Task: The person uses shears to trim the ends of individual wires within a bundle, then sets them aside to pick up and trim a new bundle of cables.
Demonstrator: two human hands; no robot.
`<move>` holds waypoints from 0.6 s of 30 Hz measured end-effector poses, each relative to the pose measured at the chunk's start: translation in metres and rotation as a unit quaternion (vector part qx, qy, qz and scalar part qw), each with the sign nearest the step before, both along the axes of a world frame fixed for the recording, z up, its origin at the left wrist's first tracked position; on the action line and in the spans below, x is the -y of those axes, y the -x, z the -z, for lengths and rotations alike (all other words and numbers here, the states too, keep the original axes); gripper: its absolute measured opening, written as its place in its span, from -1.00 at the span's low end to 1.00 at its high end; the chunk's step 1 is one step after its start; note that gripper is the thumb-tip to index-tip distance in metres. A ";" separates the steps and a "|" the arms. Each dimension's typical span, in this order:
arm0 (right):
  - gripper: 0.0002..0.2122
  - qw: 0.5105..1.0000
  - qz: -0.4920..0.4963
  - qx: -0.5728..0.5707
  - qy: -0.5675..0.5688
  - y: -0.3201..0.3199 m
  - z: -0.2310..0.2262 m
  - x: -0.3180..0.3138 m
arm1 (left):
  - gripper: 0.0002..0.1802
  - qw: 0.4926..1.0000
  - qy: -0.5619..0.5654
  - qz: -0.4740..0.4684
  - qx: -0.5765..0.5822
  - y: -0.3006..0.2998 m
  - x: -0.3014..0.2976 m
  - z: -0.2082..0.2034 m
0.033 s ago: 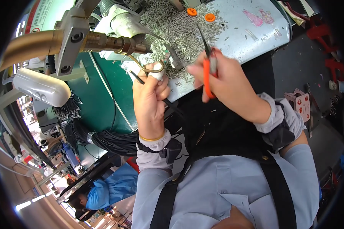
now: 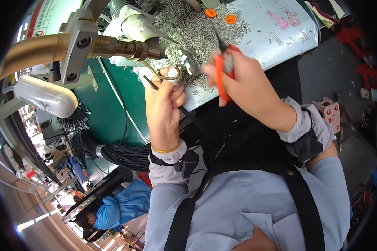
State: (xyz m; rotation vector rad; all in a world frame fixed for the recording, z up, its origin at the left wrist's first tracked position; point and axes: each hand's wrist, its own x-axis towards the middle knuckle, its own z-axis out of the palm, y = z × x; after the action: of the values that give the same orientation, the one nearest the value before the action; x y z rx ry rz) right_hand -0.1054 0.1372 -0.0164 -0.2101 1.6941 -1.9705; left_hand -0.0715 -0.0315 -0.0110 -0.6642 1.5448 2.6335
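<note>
My left hand [image 2: 165, 100] is closed around a black cable [image 2: 184, 112], whose one end sticks out between the fingers. One fingertip has a white cover [image 2: 174, 76]. Just above this hand curves a bent brass tube [image 2: 161, 77] from the machine nozzle [image 2: 155, 52]. My right hand [image 2: 249, 81] grips a pointed tool with orange handles [image 2: 220, 79]; its dark tip points away from me over loose metal pieces. Whether it is pliers or scissors is not clear. Small white pieces [image 2: 187, 63] sit by a grey metal part between the hands.
A heap of small silvery pins [image 2: 188, 25] covers part of the pale worktop [image 2: 276, 42], with orange caps [image 2: 230, 19] at its far side. A white lamp [image 2: 46, 96] and brass pipe [image 2: 33, 52] stand left. Bundled black cables [image 2: 121, 155] lie below. A person in blue [image 2: 121, 205] sits beyond.
My right hand has moved slightly left and away from me with the orange-handled tool. The white pieces between the hands show more. My left hand stays nearly still.
</note>
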 end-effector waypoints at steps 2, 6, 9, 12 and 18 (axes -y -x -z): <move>-0.77 0.994 0.036 -0.100 -0.029 0.019 -0.001 0.013 | -0.88 0.998 0.053 0.026 0.009 0.008 0.004 0.001; -0.78 0.994 -0.025 -0.082 -0.074 0.040 0.006 0.027 | -0.86 0.997 0.051 0.063 0.018 0.014 0.013 -0.002; -0.77 0.995 -0.024 -0.072 -0.058 0.042 0.007 0.025 | -0.87 0.997 0.028 0.073 0.028 0.016 0.020 0.002; -0.76 0.996 -0.028 -0.063 -0.053 0.042 0.008 0.028 | -0.87 0.996 0.016 0.077 0.031 0.015 0.024 0.003; -0.77 0.996 -0.034 -0.054 -0.060 0.043 0.005 0.027 | -0.85 0.997 0.042 0.064 0.019 0.014 0.018 0.000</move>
State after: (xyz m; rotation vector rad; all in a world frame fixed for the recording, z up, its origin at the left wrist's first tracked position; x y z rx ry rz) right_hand -0.1479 0.1104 -0.0219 -0.3316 1.8426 -1.8291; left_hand -0.0860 -0.0492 -0.0108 -0.5943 1.6368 2.4632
